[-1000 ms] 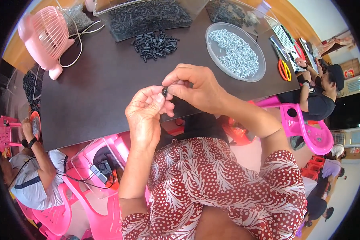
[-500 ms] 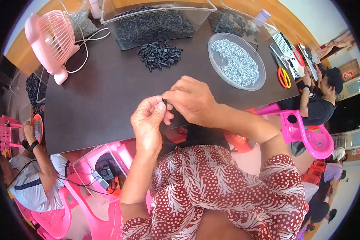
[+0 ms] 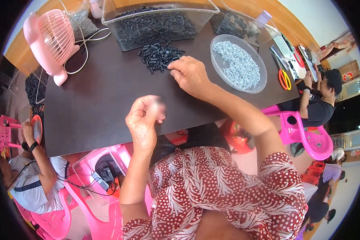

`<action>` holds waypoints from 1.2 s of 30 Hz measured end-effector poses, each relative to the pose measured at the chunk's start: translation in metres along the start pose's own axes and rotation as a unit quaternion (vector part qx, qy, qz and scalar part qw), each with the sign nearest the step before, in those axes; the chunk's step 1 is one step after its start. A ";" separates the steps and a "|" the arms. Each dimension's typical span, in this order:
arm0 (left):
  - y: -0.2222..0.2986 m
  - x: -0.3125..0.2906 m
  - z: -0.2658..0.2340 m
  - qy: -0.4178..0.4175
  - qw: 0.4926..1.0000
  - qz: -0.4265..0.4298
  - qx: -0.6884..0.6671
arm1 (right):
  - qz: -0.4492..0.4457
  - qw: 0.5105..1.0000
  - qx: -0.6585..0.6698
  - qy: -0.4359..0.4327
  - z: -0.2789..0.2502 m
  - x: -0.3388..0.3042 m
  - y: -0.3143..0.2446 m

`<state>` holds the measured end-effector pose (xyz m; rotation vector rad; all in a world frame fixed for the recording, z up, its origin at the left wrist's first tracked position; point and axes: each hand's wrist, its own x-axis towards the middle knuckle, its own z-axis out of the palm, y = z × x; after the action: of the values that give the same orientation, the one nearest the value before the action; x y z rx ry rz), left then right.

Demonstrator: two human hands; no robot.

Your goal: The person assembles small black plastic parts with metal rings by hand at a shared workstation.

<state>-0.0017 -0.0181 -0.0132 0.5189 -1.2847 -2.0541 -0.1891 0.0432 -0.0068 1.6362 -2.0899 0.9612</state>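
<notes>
A loose pile of small black cylindrical plastic parts point(image 3: 156, 58) lies on the dark table. My right hand point(image 3: 191, 75) reaches to the pile's near right edge, its thumb and forefinger close together. Whether a part sits between those fingertips I cannot make out. Nearer to me, my left hand point(image 3: 144, 120) is raised over the table with its fingers curled and closed. A dark smudge shows at its thumb and fingertips, consistent with a small black part, but that spot is blurred. To the right stands a round clear tray point(image 3: 217, 76) of small silvery screw-like pieces.
Behind the pile stands a clear bin point(image 3: 126, 42) of black parts, with another bin point(image 3: 228, 28) beside it. A pink fan point(image 3: 54, 42) with a white cord is at left. Orange-handled scissors point(image 3: 285, 80) lie at right. People sit at both sides.
My right hand has left the left hand and moved up and away to the pile's edge. My left hand has shifted slightly left, still closed. The small black part between them is now blurred.
</notes>
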 end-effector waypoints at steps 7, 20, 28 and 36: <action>-0.002 -0.002 -0.002 0.012 0.999 0.015 -0.034 | -0.073 0.996 -0.052 0.020 0.013 0.015 -0.013; -0.004 -0.004 -0.004 0.016 0.998 0.037 -0.042 | -0.178 0.970 -0.160 -0.044 0.036 0.024 -0.034; -0.004 -0.005 -0.006 0.023 0.998 0.041 -0.041 | -0.124 0.988 -0.087 -0.037 0.036 0.021 -0.035; -0.004 -0.006 -0.006 0.010 0.998 0.042 -0.052 | -0.094 0.994 -0.036 -0.051 0.030 0.016 -0.035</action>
<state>0.0052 -0.0166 -0.0195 0.4296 -1.1612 -2.0275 -0.1558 0.0069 -0.0079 1.8408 -1.9648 0.7478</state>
